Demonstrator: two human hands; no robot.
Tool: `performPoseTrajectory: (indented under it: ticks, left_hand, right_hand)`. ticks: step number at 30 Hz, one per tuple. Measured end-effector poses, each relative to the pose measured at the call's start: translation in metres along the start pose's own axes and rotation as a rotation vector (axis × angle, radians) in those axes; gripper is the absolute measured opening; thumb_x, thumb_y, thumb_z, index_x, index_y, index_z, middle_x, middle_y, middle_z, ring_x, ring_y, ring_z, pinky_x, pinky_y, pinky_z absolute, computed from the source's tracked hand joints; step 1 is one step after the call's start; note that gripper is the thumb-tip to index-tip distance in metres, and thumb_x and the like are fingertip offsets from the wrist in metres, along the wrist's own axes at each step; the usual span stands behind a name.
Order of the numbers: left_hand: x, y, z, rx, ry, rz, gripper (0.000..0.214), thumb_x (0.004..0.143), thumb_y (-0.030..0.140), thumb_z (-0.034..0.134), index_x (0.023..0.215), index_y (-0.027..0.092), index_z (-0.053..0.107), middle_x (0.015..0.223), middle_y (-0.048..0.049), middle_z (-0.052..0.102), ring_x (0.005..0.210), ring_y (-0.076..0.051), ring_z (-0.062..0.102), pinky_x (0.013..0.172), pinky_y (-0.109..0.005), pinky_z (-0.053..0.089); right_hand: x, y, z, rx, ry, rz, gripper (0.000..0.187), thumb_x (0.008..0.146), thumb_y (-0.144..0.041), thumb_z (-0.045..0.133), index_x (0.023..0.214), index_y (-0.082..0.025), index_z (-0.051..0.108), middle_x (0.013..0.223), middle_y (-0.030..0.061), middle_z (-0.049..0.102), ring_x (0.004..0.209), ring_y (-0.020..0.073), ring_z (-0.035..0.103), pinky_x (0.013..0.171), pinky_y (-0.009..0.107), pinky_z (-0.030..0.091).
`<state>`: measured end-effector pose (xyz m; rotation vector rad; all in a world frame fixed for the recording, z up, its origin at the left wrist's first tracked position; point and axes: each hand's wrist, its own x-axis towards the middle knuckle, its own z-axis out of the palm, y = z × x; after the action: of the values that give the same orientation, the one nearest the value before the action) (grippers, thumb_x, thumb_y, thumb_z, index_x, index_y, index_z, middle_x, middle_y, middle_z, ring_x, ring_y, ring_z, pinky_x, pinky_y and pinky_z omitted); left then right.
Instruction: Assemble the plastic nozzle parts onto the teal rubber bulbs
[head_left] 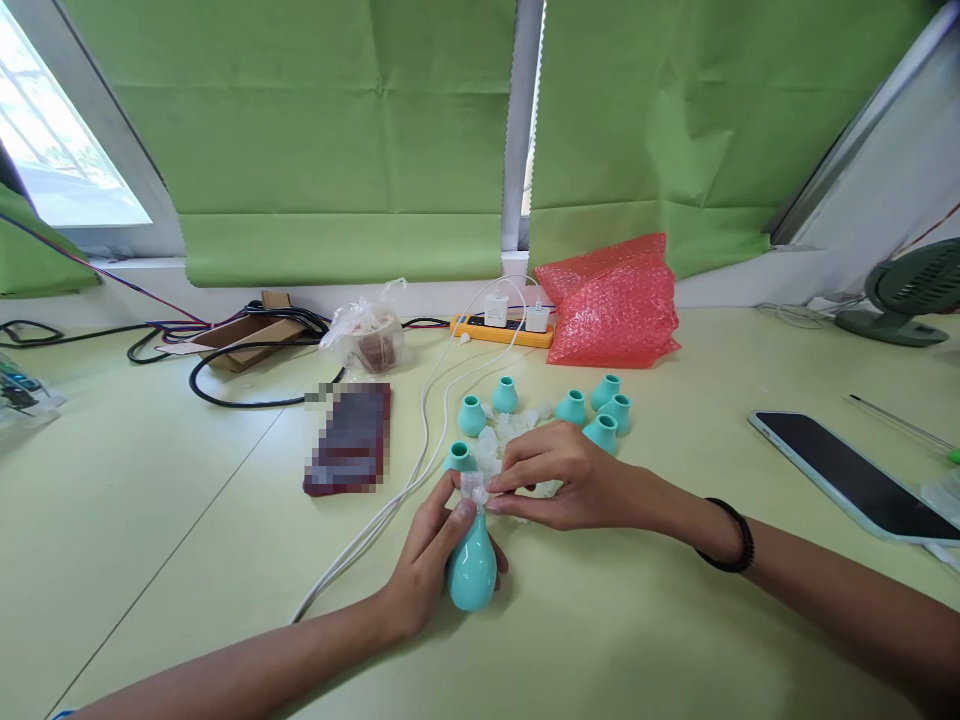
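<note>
A glossy teal squeeze bulb (472, 572) stands near the front of the table, its narrow neck pointing away from me. My left hand (429, 555) is closed around it, thumb near the neck. At the neck's end sits a clear plastic tip (472, 486). My right hand (559, 478) pinches the side of this tip between thumb and fingers. Just beyond, a teal hollow cup-like piece (460, 457) stands upright. Several similar teal pieces (572, 407) stand farther back, around a loose pile of small clear plastic parts (510, 428), partly hidden by my right hand.
White cables (397, 500) run from an orange power strip (499, 331) across the table, left of my hands. A dark red-edged item (351, 440), blurred out, lies left. A phone (847, 470) is on the right. Red bubble wrap (615, 305) and a small fan (907, 290) stand at the back.
</note>
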<state>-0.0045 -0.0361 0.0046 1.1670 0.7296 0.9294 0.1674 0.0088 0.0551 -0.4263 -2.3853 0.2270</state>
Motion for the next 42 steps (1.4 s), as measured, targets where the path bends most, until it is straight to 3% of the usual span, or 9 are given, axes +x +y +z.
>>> performPoseTrajectory:
  ticks: [12, 18, 25, 28, 34, 42]
  left_hand:
    - [-0.003, 0.004, 0.001, 0.161, -0.008, 0.026, 0.028, 0.080, 0.045, 0.045, 0.088, 0.018, 0.042, 0.052, 0.0019, 0.056, 0.046, -0.014, 0.055, 0.044, -0.022, 0.039]
    - [-0.002, 0.002, 0.003, 0.187, 0.086, 0.043, 0.027, 0.079, 0.043, 0.048, 0.087, 0.017, 0.047, 0.047, 0.0047, 0.049, 0.042, -0.012, 0.051, 0.041, -0.020, 0.035]
    - [-0.002, 0.003, 0.007, 0.218, 0.219, 0.075, 0.028, 0.076, 0.044, 0.052, 0.086, 0.018, 0.045, 0.047, 0.0059, 0.049, 0.040, -0.010, 0.047, 0.040, -0.018, 0.033]
    - [-0.003, 0.003, 0.007, 0.260, 0.240, 0.098, 0.028, 0.077, 0.044, 0.050, 0.087, 0.019, 0.042, 0.046, 0.0067, 0.047, 0.043, -0.011, 0.048, 0.042, -0.019, 0.035]
    - [-0.003, 0.000, 0.006, 0.348, 0.218, 0.144, 0.023, 0.082, 0.041, 0.044, 0.090, 0.020, 0.037, 0.055, 0.0058, 0.046, 0.050, -0.011, 0.045, 0.050, -0.021, 0.037]
    - [-0.002, -0.006, 0.004, 0.442, 0.282, 0.229, 0.016, 0.084, 0.032, 0.044, 0.087, 0.022, 0.031, 0.065, 0.0059, 0.049, 0.059, -0.010, 0.046, 0.055, -0.021, 0.035]
  right_hand:
    - [-0.002, 0.009, 0.000, 0.446, -0.140, 0.259, 0.019, 0.072, -0.030, 0.061, 0.077, -0.012, 0.067, 0.070, 0.0040, 0.067, 0.060, 0.0099, 0.058, 0.054, 0.022, 0.047]
    - [0.000, 0.007, 0.000, 0.370, -0.085, 0.274, 0.013, 0.072, -0.024, 0.061, 0.075, -0.014, 0.067, 0.065, 0.0022, 0.067, 0.056, 0.0093, 0.059, 0.053, 0.021, 0.048]
    - [0.003, -0.002, 0.006, 0.129, 0.091, 0.136, 0.009, 0.072, -0.013, 0.057, 0.074, -0.011, 0.066, 0.058, 0.0044, 0.064, 0.051, 0.0100, 0.056, 0.048, 0.021, 0.045]
    - [0.003, -0.006, 0.009, 0.158, 0.149, 0.172, 0.010, 0.070, -0.013, 0.057, 0.073, -0.012, 0.067, 0.057, 0.0048, 0.064, 0.050, 0.0106, 0.057, 0.048, 0.021, 0.045]
    - [0.004, -0.013, 0.008, 0.234, 0.161, 0.295, 0.010, 0.069, -0.013, 0.058, 0.067, -0.012, 0.067, 0.059, 0.0048, 0.065, 0.050, 0.0109, 0.058, 0.049, 0.021, 0.046]
    - [0.003, -0.015, 0.014, 0.353, 0.177, 0.403, 0.009, 0.068, -0.015, 0.060, 0.068, -0.013, 0.068, 0.062, 0.0041, 0.066, 0.053, 0.0113, 0.059, 0.052, 0.022, 0.048]
